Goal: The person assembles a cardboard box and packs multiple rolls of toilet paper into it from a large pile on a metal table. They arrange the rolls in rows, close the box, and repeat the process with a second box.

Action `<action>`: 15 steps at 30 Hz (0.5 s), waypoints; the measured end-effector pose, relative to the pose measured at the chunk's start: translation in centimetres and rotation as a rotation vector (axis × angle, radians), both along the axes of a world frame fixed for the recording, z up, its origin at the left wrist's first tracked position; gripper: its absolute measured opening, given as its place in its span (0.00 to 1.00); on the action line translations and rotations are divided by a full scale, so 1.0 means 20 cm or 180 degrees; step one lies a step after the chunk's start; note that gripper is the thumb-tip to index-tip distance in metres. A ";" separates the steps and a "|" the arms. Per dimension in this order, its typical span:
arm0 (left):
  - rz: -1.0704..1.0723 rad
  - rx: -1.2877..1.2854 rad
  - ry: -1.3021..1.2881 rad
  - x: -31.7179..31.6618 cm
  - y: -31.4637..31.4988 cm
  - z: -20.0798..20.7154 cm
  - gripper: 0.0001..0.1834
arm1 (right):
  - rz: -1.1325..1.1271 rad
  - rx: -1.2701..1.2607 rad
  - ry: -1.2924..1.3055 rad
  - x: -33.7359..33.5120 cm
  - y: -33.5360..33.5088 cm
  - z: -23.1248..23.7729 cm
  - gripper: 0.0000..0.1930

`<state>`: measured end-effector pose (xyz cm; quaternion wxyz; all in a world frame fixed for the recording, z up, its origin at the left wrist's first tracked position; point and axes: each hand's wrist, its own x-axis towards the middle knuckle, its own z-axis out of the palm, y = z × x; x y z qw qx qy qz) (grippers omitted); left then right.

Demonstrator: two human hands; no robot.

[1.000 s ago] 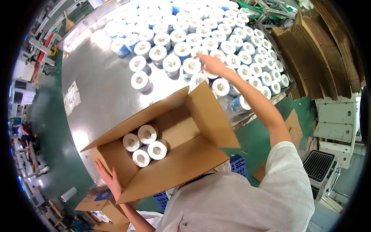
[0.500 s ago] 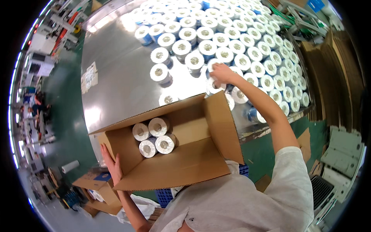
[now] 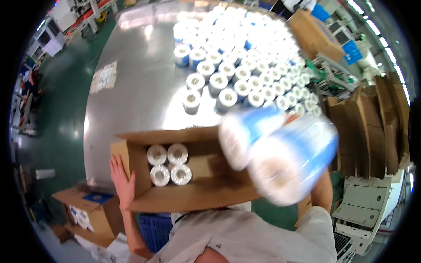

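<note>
My left hand [image 3: 124,182] lies flat, fingers stretched out, against the outer left end of an open cardboard carton [image 3: 193,202]. Inside the carton, grouped at its left, several wrapped white rolls [image 3: 177,154] stand with hollow cores facing up. My right hand [image 3: 293,118] is mostly hidden behind two larger-looking rolls held close to the camera over the carton's right end. One is a blue-and-white film-wrapped roll [image 3: 285,162]; the other roll [image 3: 245,131] is beside it, both tilted and blurred. Only a bit of the hand shows above them.
A metal table [image 3: 127,96] carries many more upright rolls [image 3: 228,70], crowded to the middle and right. Flattened cardboard [image 3: 368,127] is stacked at the right. Another carton [image 3: 87,215] sits at the lower left, near a blue plastic crate [image 3: 153,230].
My right hand has come back from the rolls on the table, lifting two rolls toward the camera and the carton's right end. My left hand stays on the carton. The view has shifted.
</note>
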<state>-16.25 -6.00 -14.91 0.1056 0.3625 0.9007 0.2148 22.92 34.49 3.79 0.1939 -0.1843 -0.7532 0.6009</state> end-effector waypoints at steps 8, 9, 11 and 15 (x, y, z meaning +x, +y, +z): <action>0.0017 -0.0076 0.0231 -0.02 0.01 0.00 0.47 | 0.1668 0.3397 -0.2013 -0.61 -0.56 -0.48 0.19; 0.0023 -0.0057 0.0251 -0.01 0.00 -0.01 0.46 | 0.1820 0.3614 -0.2061 -0.65 -0.62 -0.63 0.20; 0.0005 0.0003 0.0283 0.00 0.01 -0.01 0.46 | 0.2018 0.3879 -0.2032 -0.71 -0.67 -0.88 0.19; -0.0037 0.0060 0.0226 -0.01 0.02 0.02 0.45 | 0.2207 0.3605 -0.2324 -0.78 -0.74 -1.40 0.21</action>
